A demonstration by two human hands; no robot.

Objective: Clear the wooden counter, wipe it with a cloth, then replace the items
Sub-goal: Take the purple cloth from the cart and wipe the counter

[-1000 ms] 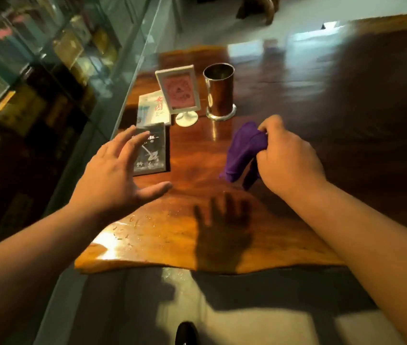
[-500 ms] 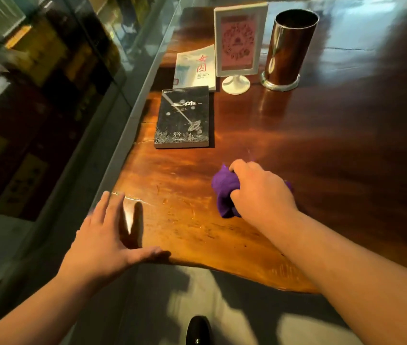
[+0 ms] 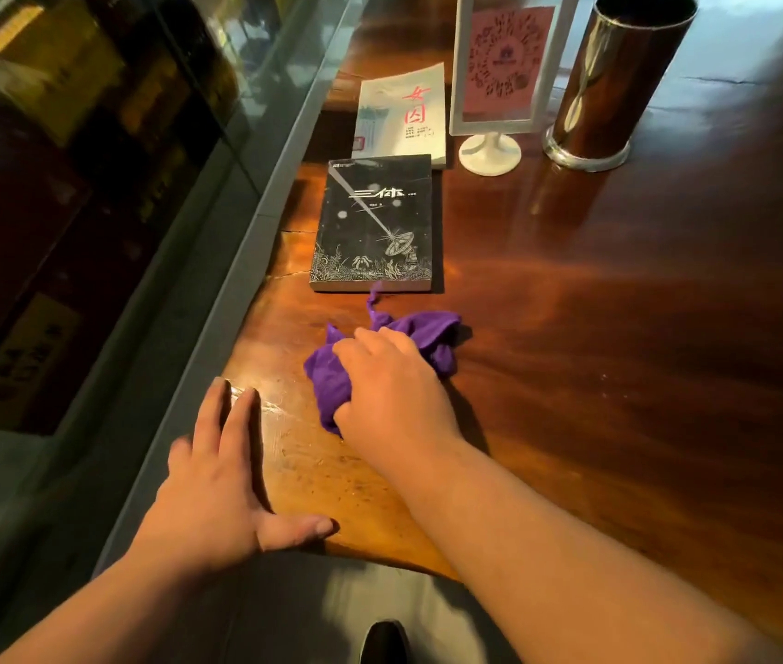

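Glossy reddish-brown wooden counter [image 3: 619,376]: items not yet cleared; wiping judged under way on the near bare strip only

Crumpled purple cloth [image 3: 423,328]: lying on the counter at centre, pressed flat beneath the right hand [image 3: 391,390], whose fingers are curled down over it, gripping it for a stroke

Left hand [image 3: 217,481]: at 7 o'clock from the cloth, fingers spread wide, nothing held, laid on the counter's near corner, apparently as a brace

Black paperback book [image 3: 375,222]: at 12 o'clock, just beyond the cloth's tail

White paperback book [image 3: 401,112], white-framed pink sign stand [image 3: 504,69], cylindrical polished metal cup [image 3: 614,79]: grouped at 12 to 1 o'clock, left unmoved
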